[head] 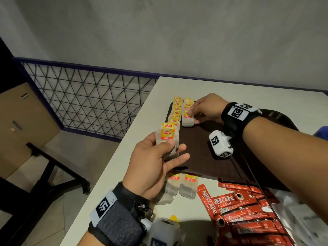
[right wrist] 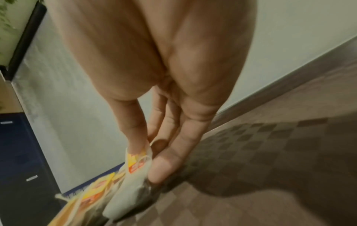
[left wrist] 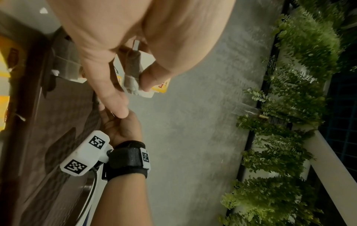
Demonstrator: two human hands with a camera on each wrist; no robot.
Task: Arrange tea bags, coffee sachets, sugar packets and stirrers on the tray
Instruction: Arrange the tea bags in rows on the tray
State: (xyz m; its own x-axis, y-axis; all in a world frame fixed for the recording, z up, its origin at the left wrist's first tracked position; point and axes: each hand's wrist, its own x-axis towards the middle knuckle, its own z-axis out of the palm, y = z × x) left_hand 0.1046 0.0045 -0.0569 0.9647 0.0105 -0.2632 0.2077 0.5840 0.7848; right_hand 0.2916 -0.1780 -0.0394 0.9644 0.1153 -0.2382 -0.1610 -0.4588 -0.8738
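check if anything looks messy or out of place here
Mostly tidy: two neat rows of tea bags run along the tray's left part. The red coffee sachets lie in a loose, overlapping heap on the table, off the tray, and a few loose tea bags sit there too.

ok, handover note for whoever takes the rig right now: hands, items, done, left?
Left hand: holds a small stack of tea bags above the tray's near-left corner.
Right hand: pinches a tea bag at the near end of the second row.
Tray: one full tea bag row along its left edge, second begun.
Table: loose tea bags, coffee sachets near the tray.
Left: remaining tea bags, coffee. Sugar and stirrers not identifiable.
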